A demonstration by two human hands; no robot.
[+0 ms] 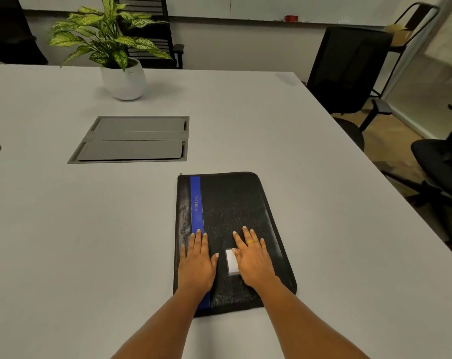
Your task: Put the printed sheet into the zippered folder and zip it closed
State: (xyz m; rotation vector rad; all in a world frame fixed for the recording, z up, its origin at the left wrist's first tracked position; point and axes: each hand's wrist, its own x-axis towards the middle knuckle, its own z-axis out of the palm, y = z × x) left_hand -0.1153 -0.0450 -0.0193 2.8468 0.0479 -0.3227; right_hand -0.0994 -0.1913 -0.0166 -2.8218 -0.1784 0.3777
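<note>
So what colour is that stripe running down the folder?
Bright blue, a lengthwise stripe on the black zippered folder; clearest in the head view.

Office mtg room: big white table (pixel 245 130) w/ cable box (pixel 131 138), mesh office chairs (pixel 349 68)

Blue stripe (pixel 197 203) on zippered folder (pixel 235 203): faint lettering, "RTFO" legible (rest unreadable).

My only view: head cam, wide-angle, looks fwd and down over table (pixel 64 229). Left hand (pixel 196 265), right hand (pixel 253 265) close, low-centre; chairs far beyond fingertips. No 2nd view, no overlap.
</note>
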